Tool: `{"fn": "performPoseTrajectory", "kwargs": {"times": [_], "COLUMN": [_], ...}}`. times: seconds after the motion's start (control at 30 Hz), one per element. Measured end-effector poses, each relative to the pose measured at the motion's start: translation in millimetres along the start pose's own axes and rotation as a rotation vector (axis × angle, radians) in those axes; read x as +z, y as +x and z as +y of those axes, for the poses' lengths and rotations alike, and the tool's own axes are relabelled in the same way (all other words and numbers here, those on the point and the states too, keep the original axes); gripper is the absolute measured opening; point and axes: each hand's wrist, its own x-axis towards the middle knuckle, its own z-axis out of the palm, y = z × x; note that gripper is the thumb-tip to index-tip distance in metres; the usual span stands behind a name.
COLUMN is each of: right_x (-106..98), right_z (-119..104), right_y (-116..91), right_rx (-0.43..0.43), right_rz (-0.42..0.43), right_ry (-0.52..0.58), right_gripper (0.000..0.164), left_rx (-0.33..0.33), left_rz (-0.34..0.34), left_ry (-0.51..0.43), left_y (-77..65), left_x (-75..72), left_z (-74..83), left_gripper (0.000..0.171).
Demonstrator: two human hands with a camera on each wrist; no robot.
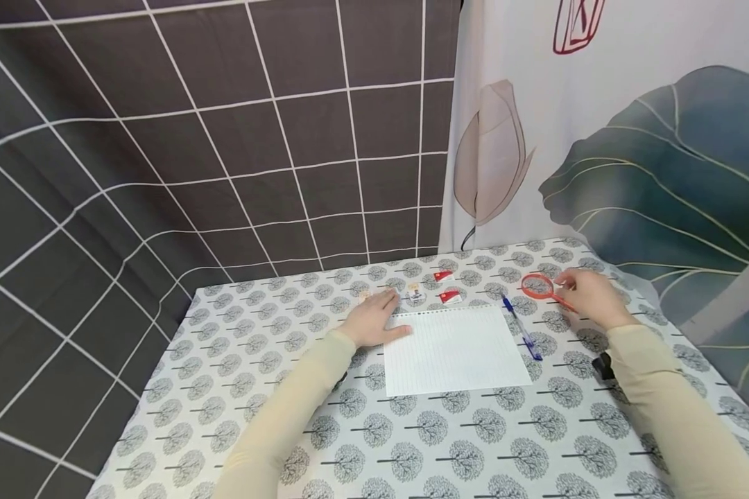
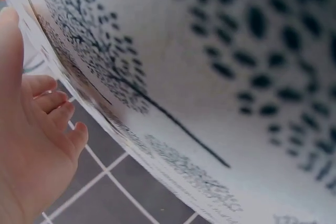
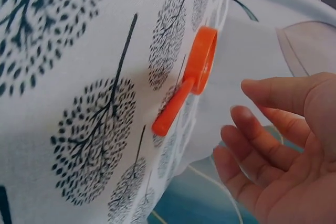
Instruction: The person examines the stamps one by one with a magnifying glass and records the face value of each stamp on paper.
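An orange-red magnifying glass (image 1: 538,285) lies on the patterned cloth at the right. My right hand (image 1: 589,296) hovers just over its handle, and the right wrist view shows a gap between the loosely bent fingers (image 3: 247,121) and the magnifying glass (image 3: 201,59). At the upper left corner of a lined sheet of paper (image 1: 455,353) is my left hand (image 1: 371,322), its fingers extended and the thumb over the sheet. In the left wrist view the left hand (image 2: 42,145) shows nothing in its grasp. A blue pen (image 1: 521,330) lies between the paper and the magnifying glass.
Behind the sheet lie two red-and-white cards (image 1: 451,296) and a small picture piece (image 1: 415,292). Another small piece (image 1: 365,296) is partly behind the left fingertips. A dark grid curtain (image 1: 299,138) and a floral curtain (image 1: 661,173) border the table (image 1: 343,443).
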Motion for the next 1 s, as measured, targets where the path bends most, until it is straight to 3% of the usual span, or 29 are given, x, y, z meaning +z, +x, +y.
{"fn": "performPoseTrajectory", "kwargs": {"times": [0.27,0.5,0.77,1.0], "right_x": [8,15,30,38], "right_z": [-10,-14,-20,-29], "right_y": [4,10,11,17], "right_rx": [-0.05,-0.144,-0.213,-0.289], "right_rz": [-0.078,-0.119,-0.179,-0.236], "right_ry": [-0.013,-0.012,0.014,0.027], "right_gripper": [0.03,0.037,0.028,0.032], "left_rx": [0.005,0.013,0.07,0.062], "left_rz": [-0.024,-0.043,-0.04,-0.038], "left_ry": [-0.004,-0.007,-0.06,-0.08], "left_y": [-8.8,-21.7,-40.5,-50.2], "left_x": [3.3,-2.7,1.9,-1.3], "left_z": [12.7,18.4,26.4,25.9], "left_gripper": [0.097,0.1,0.1,0.096]}}
